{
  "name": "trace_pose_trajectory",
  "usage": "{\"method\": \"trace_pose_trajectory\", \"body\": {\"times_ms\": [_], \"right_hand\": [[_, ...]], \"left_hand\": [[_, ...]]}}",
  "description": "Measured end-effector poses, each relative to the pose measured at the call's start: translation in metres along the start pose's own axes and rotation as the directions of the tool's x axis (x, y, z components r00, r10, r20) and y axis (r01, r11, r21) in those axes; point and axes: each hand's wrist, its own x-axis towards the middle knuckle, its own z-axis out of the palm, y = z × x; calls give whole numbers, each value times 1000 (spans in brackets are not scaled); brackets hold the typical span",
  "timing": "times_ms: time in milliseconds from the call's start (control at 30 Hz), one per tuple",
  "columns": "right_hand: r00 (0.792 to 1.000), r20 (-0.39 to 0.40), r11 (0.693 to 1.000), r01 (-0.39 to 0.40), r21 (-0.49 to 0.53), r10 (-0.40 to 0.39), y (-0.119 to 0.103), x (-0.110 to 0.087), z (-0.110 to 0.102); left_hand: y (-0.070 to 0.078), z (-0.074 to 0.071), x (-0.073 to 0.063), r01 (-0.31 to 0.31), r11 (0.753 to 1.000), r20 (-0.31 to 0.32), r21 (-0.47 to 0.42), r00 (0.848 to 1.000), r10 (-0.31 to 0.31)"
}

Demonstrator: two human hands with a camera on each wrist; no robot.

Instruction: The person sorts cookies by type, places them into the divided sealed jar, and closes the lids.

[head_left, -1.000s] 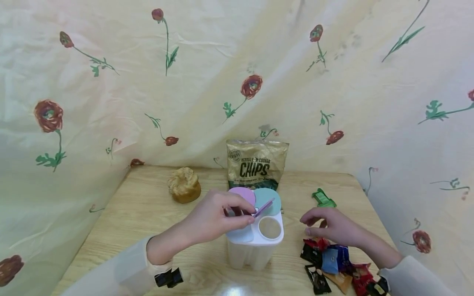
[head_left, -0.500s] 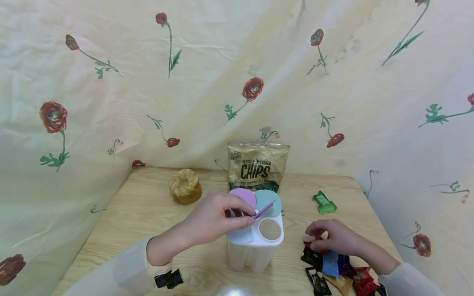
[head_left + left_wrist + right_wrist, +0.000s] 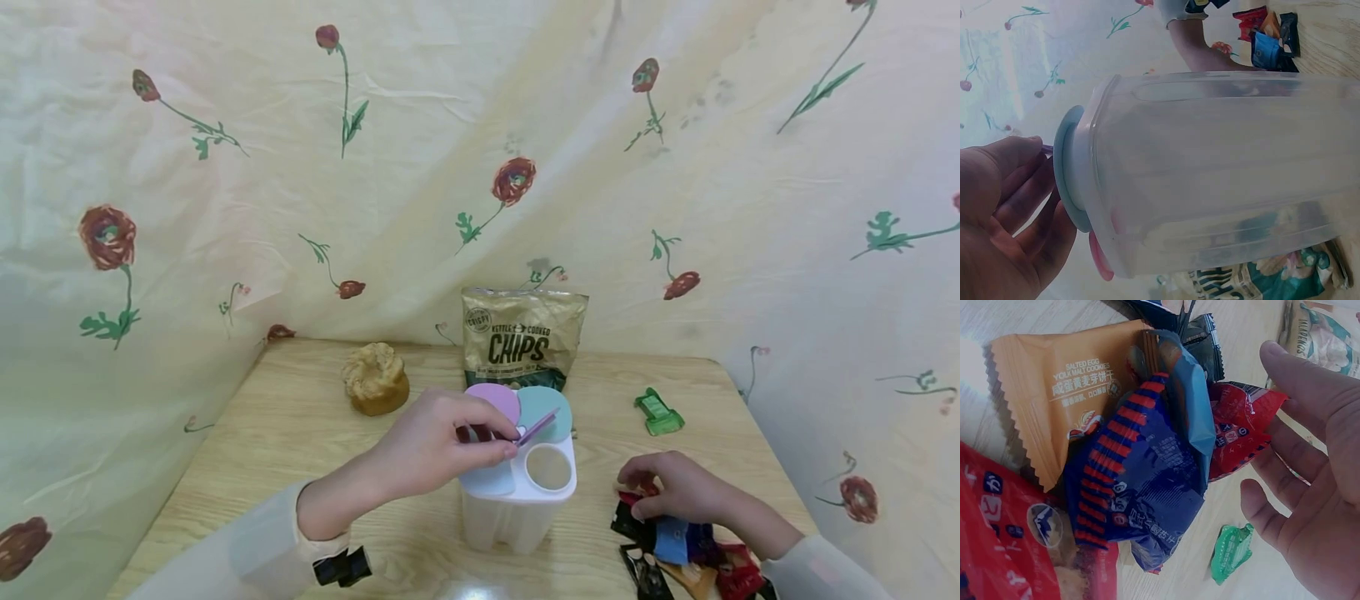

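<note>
My left hand (image 3: 442,437) pinches a thin purple lid (image 3: 538,427) between thumb and fingers, tilted over a translucent storage container (image 3: 501,521) with a white top. Beside the uncovered round opening (image 3: 548,467), a pale lilac lid (image 3: 495,402), a teal lid (image 3: 546,410) and a light blue lid (image 3: 489,481) cover the other openings. My right hand (image 3: 678,487) is at the snack packets, its fingers right by a red packet (image 3: 1238,428) and the thumb apart from it. A blue packet (image 3: 1147,475), an orange cookie packet (image 3: 1079,394) and a larger red packet (image 3: 1029,531) lie close by.
A gold chips bag (image 3: 522,337) stands behind the container. A round bread (image 3: 376,379) sits at the back left of the wooden table (image 3: 300,392). A green packet (image 3: 659,412) lies at the back right, beyond my right hand. A flowered cloth (image 3: 420,167) hangs behind.
My right hand has come down and toward me onto the red packet among the snacks. My left hand has kept the purple lid in nearly the same place over the container.
</note>
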Motion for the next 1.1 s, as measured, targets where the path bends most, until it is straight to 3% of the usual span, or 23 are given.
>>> {"method": "trace_pose_trajectory", "body": {"times_ms": [267,467,600,933,1100], "right_hand": [[999,32,1000,-19,-5,19,2,1,1],[999,31,989,-24,-145,29,3,-4,-6],[999,21,984,-30,-178,34,4,-5,-9],[998,-66,979,-6,-202,-7,10,-8,-6],[995,-91,979,-56,-197,38,17,-6,-5]], "left_hand": [[0,0,1,-10,1000,7,-1,1000,10],[0,1,2,-10,1000,11,-3,1000,10],[0,1,1,-13,1000,1,2,1000,13],[0,1,1,-19,1000,-3,13,1000,19],[0,2,1,-29,999,-7,14,1000,29]]}}
